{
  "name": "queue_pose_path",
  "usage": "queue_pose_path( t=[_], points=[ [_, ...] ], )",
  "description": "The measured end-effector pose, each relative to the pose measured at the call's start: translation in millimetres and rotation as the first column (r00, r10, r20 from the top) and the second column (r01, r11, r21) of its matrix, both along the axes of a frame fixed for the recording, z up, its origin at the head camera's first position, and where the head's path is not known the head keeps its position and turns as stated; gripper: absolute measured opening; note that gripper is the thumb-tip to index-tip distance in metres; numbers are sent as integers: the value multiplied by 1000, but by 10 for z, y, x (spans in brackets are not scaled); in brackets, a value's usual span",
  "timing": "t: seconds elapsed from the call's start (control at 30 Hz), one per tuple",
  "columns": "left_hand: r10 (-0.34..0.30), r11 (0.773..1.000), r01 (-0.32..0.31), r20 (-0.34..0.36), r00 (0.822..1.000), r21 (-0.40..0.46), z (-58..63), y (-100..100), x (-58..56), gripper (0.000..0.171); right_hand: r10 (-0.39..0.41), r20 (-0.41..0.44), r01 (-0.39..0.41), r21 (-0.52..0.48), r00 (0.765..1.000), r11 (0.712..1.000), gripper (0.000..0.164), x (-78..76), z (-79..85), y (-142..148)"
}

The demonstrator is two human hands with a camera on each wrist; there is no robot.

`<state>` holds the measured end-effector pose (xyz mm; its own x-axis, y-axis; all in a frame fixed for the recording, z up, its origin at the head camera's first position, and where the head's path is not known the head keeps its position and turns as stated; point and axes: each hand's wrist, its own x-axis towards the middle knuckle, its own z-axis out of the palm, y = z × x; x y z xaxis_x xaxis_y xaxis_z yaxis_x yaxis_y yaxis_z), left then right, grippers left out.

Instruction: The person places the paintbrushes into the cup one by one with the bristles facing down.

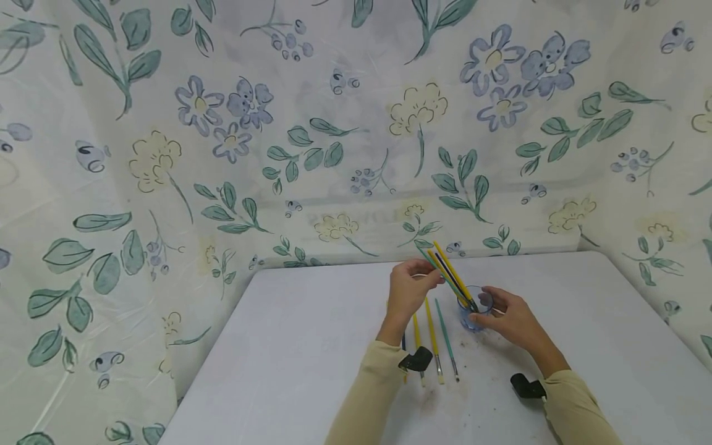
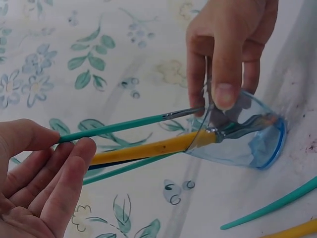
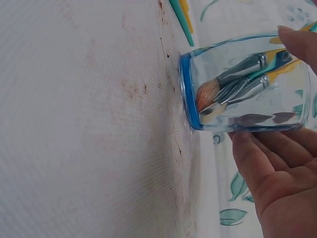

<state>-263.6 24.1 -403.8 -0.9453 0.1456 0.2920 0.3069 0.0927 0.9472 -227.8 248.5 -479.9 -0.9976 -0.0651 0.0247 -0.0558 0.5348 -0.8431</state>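
Observation:
My left hand pinches a green paintbrush between thumb and fingers, its metal ferrule at the rim of a clear blue-tinted cup. Inside the cup, other brushes lean with bristles down: a thick yellow paintbrush, another green one and a dark blue one. Through the cup's wall in the right wrist view, brown bristles rest near the blue base. Holding the cup around its sides, my right hand has the thumb on one side and fingers on the other.
On the white table, a yellow paintbrush, a green paintbrush and others lie side by side near the left forearm, which partly hides some. Small brown specks mark the tabletop. A floral sheet hangs behind.

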Motion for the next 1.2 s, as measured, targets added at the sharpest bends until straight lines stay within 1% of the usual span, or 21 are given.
queue_pose_path(
  t=[0.23,0.43,0.73,0.93,1.1,1.2],
  points=[
    [0,1000,0,13,1000,-26,-47,39,-9,16,2,-10,-2,-4,1000,1000,89,-3,-12,7],
    [-12,998,13,18,1000,-55,-87,49,-20,15,-1,-11,0,-9,1000,1000,89,-14,-14,10],
    [-25,995,27,25,999,-97,-97,67,-15,16,4,-18,-4,-6,1000,1000,88,-19,-16,9],
    [-18,991,22,30,999,-134,-139,79,-35,15,11,-12,-11,-10,1000,1000,89,-62,-26,29],
    [2,985,4,32,999,-175,-174,83,-49,15,18,-10,-18,-9,1000,1000,90,-91,-24,51],
    [7,983,0,37,999,-181,-180,76,-46,15,21,-19,-21,-9,1000,1000,90,-93,-24,58]
  ],
)
